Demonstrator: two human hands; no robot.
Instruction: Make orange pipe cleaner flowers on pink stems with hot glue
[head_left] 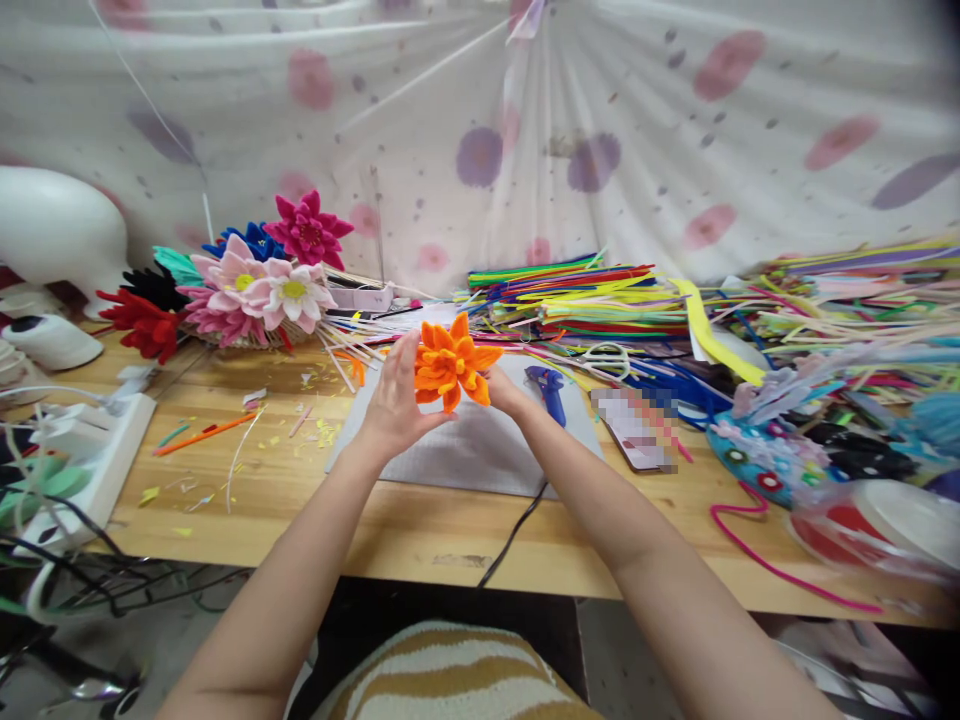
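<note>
An orange pipe-cleaner flower [452, 364] with pointed petals faces me above the grey mat [480, 455]. My left hand [396, 392] is beside its left petals, fingers stretched upward and thumb apart below; whether it touches them I cannot tell. Behind the flower's right side, my right hand [504, 388] holds it, its fingers mostly hidden by the petals. A blue glue gun [551, 392] lies on the mat, right of my right wrist.
Finished flowers [259, 285] stand in a bunch at the back left. Piles of pipe cleaners [577, 300] line the back. Scissors [606, 360] and a blurred phone [636, 430] lie to the right. Yellow scraps litter the left, near a power strip [120, 455]. A black cord [517, 535] crosses the front edge.
</note>
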